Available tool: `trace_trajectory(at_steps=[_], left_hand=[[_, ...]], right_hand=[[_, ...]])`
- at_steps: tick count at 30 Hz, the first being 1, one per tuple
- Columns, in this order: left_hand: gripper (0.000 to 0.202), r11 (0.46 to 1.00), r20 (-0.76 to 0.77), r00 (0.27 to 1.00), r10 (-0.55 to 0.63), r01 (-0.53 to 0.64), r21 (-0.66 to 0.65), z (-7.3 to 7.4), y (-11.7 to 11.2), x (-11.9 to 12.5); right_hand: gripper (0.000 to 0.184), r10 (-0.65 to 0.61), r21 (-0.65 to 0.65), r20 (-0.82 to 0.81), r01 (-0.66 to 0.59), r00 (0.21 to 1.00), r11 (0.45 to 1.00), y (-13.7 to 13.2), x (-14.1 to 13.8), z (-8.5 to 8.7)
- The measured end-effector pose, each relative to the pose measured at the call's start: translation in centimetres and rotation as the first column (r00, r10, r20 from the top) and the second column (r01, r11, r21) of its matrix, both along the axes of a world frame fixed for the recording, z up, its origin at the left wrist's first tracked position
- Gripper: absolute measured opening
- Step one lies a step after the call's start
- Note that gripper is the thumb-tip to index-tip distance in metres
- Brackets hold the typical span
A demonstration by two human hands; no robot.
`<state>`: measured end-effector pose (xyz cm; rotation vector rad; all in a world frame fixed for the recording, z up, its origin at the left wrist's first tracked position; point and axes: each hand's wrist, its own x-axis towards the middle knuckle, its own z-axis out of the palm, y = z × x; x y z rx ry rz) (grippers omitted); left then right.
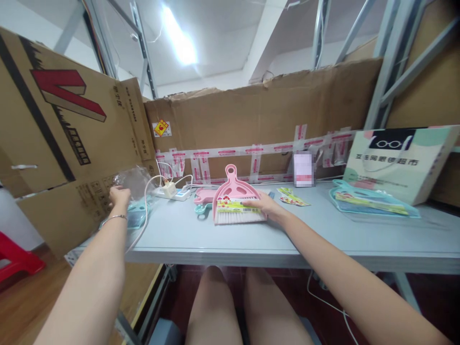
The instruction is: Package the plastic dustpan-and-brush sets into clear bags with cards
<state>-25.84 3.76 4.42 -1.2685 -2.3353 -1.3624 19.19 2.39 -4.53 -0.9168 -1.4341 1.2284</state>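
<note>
Pink dustpan (pixel 232 184) with white-bristled brush (pixel 239 219) sits just left of my right grip (pixel 269 205), fingers clasping its right side; my left grip (pixel 120 195) pinches clear plastic film (pixel 139 183) above table (pixel 187 235). Yellow-green label card (pixel 233 205) (barcode shows, print too small for me). Pale carrier bag (pixel 391 177) reads "眼镜超市".

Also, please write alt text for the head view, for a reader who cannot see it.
A person's right hand holds a white-bristled brush against a pink dustpan at a grey-blue table; the left hand is at clear plastic packaging. A light blue dustpan lies towards the picture's right.
</note>
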Motion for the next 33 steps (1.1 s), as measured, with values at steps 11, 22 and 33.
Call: trace_trajectory(at_steps=[11,22,33], left_hand=[[0.021,0.975,-0.414,0.897,-0.152,0.204,0.084,11.7,-5.5,6.7],[0.015,0.690,-0.359,0.637,-0.682,0.723,-0.027,9.0,-1.3,17.2],[0.018,0.339,-0.173,0.313,-0.934,0.929,-0.151,13.6,-1.2,20.1]], right_hand=[[0.052,0.004,0.031,-0.040,-0.003,0.999,1.000,0.2,0.2,-0.2],[0.054,0.113,0.066,-0.038,-0.110,0.993,0.992,-1.0,0.0,0.8],[0.053,0.121,0.064,-0.025,-0.120,0.992,0.991,-0.9,0.2,0.8]])
